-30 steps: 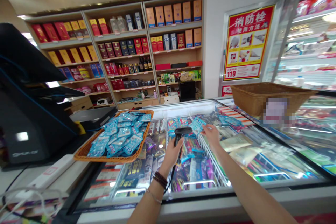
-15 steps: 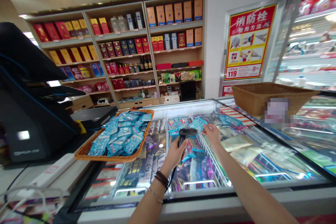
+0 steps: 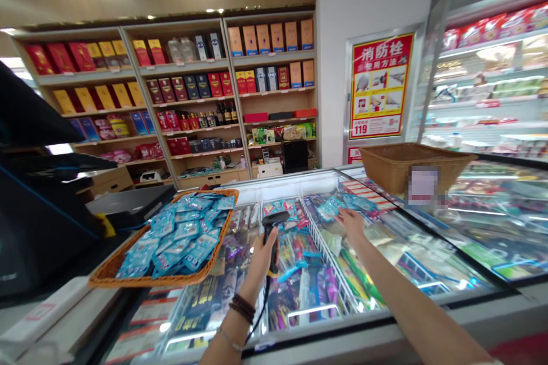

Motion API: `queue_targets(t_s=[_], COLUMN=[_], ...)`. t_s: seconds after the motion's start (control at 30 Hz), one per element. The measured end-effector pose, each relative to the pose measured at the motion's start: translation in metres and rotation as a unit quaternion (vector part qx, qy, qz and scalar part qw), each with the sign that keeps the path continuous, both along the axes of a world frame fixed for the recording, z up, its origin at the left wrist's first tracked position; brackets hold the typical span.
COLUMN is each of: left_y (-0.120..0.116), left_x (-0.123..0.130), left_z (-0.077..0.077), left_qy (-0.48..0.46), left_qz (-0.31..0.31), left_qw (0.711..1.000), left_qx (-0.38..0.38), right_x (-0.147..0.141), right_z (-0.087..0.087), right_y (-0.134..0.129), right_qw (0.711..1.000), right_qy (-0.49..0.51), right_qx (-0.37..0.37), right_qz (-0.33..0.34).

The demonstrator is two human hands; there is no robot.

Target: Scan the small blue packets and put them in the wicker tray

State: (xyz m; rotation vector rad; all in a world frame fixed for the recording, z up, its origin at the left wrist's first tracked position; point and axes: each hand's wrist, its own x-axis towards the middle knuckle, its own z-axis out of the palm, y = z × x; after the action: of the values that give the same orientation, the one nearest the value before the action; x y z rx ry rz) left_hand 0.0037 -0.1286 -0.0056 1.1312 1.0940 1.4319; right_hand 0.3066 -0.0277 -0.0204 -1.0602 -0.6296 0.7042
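My left hand (image 3: 262,256) is wrapped round the handle of a black handheld scanner (image 3: 274,218), whose cable hangs down past the wrist. In my right hand (image 3: 351,223) the fingers pinch a blue packet (image 3: 329,209) by its edge, above the glass top of the freezer (image 3: 299,331). More blue packets (image 3: 358,203) lie just beyond the right hand. To the left, an orange wicker basket (image 3: 231,205) holds a heap of similar blue packets (image 3: 184,234).
A brown basket (image 3: 385,168) stands on the freezer's far right part. At the left are a dark checkout machine (image 3: 38,205) and a black flat device (image 3: 128,205). Shelves of boxes (image 3: 188,88) line the back; a refrigerated display (image 3: 492,91) is at the right.
The view has shifted right. The scanner has moved left, away from the packet, and the right hand with its packet has moved slightly right, widening the gap between the hands.
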Motion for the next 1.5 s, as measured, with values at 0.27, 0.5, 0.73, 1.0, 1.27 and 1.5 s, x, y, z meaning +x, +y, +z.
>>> queue_targets(t_s=[0.27,0.5,0.73,1.0,1.27,1.5], left_y=[-0.003,-0.031,-0.066,-0.104,-0.110,-0.096], left_x=[-0.012,-0.035,-0.105,-0.178,-0.195,-0.158], left_z=[0.022,0.056,0.082,0.085,0.074,0.068], left_qy=[-0.052,-0.066,-0.052,-0.043,-0.022,-0.014], left_qz=[0.037,0.036,0.102,0.192,0.217,0.175], left_qw=[0.998,0.997,0.993,0.979,0.975,0.983], left_qx=[-0.002,0.003,0.039,0.044,0.042,0.049], right_x=[0.075,0.005,-0.164,-0.331,-0.352,-0.290], right_z=[0.024,0.029,0.035,0.043,0.050,0.049], right_y=[0.004,0.012,-0.015,-0.053,-0.044,-0.018], right_qw=[0.992,0.997,0.976,0.809,0.801,0.920], right_qy=[0.086,0.076,-0.096,-0.490,-0.530,-0.311], right_qx=[-0.005,-0.005,0.010,0.070,0.003,-0.076], right_qz=[-0.090,-0.023,0.195,0.318,0.280,0.225])
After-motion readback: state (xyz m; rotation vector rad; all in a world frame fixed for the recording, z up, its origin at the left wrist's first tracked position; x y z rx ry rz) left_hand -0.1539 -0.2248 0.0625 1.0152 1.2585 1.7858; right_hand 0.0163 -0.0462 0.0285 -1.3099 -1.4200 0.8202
